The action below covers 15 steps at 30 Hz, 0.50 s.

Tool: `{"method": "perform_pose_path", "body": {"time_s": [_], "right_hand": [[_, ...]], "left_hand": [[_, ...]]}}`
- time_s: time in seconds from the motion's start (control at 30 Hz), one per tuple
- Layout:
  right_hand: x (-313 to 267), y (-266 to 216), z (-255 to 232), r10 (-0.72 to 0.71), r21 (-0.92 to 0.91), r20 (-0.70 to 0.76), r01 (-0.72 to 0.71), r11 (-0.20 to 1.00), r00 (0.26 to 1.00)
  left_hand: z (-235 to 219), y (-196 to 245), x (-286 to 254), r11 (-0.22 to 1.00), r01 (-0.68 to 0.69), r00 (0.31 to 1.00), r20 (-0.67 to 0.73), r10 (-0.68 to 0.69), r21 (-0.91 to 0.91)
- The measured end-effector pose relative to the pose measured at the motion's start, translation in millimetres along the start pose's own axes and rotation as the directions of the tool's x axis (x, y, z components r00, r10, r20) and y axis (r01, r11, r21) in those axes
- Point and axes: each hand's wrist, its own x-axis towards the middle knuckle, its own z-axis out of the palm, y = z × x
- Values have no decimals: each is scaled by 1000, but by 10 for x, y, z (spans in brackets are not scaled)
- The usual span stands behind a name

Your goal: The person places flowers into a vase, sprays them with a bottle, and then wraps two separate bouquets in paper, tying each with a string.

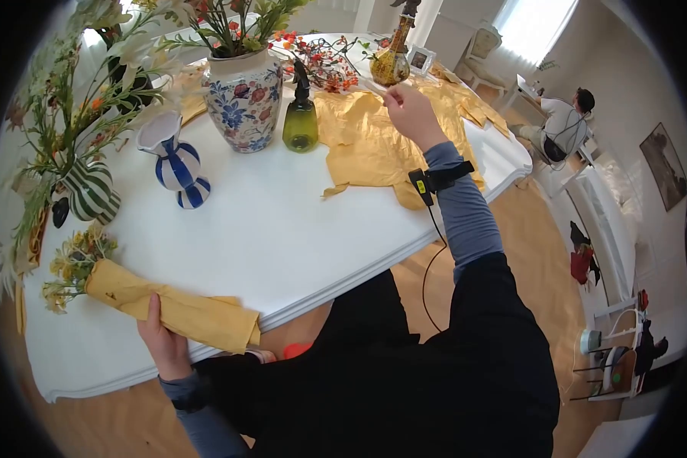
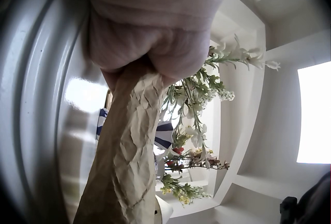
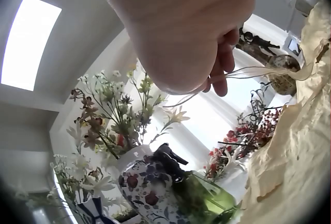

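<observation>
At the table's near left edge my left hand (image 1: 165, 345) grips a roll of yellow-brown wrapping paper (image 1: 179, 309), thumb lying along its top. Small yellow and white flowers (image 1: 75, 259) stick out of the roll's far end. In the left wrist view the creased paper (image 2: 126, 146) runs down from under the palm. Over the right side of the table, my right hand (image 1: 415, 116) pinches a thin pale ribbon (image 3: 258, 71) between thumb and fingers. The ribbon stretches toward the crumpled paper sheets (image 1: 366, 149) spread below that hand.
Across the white table (image 1: 267, 229) stand a blue-striped vase (image 1: 179, 164), a floral vase (image 1: 240, 103), a green spray bottle (image 1: 301, 126) and a green-striped vase (image 1: 88, 187). Red berry sprigs (image 1: 324, 65) and an amber glass bottle (image 1: 391, 67) sit behind. A seated person (image 1: 561, 122) is farther right.
</observation>
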Motion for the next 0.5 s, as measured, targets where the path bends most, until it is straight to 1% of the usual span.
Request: {"method": "perform_pose_path", "body": {"time_s": [0.03, 0.07, 0.13, 0.17, 0.23, 0.27, 0.3, 0.37, 0.4, 0.47, 0.5], "right_hand": [[59, -195, -94, -30, 155, 21, 27, 987, 999], [76, -453, -210, -28, 160, 27, 23, 987, 999], [23, -997, -362, -156, 301, 150, 106, 948, 976], [-8, -1184, -314, -163, 317, 164, 104, 943, 973], [-104, -1578, -141, -293, 393, 340, 148, 908, 893], [-233, -1874, -104, -291, 370, 398, 138, 919, 870], [-321, -2018, 98, -308, 397, 412, 135, 908, 858], [-527, -2251, 569, -399, 446, 486, 173, 878, 777], [-635, -2342, 811, -422, 476, 487, 173, 862, 765], [-857, -2522, 1314, -451, 473, 582, 169, 865, 677], [-959, -2641, 1479, -474, 498, 575, 174, 849, 666]], "left_hand": [[-6, 0, 8, 1000, 1, 1000, -3, -1, 1], [-6, -2, 15, 1000, 3, 1000, -8, -3, 6], [-6, -7, 12, 1000, -10, 1000, 3, 9, 3], [-3, -7, 6, 1000, -12, 1000, -18, 12, 11], [0, -12, 7, 997, -20, 1000, 5, 20, -71], [-33, -23, 14, 996, -7, 1000, 11, 8, -88], [-64, -31, 27, 995, 3, 1000, 16, -1, -104], [-57, -10, 8, 992, 21, 999, 32, -17, -125], [-29, 4, -8, 992, 18, 999, 33, -14, -122], [45, 38, -31, 993, 5, 999, 43, 0, -115], [36, 56, -12, 997, 16, 998, 62, -11, -76]]}}
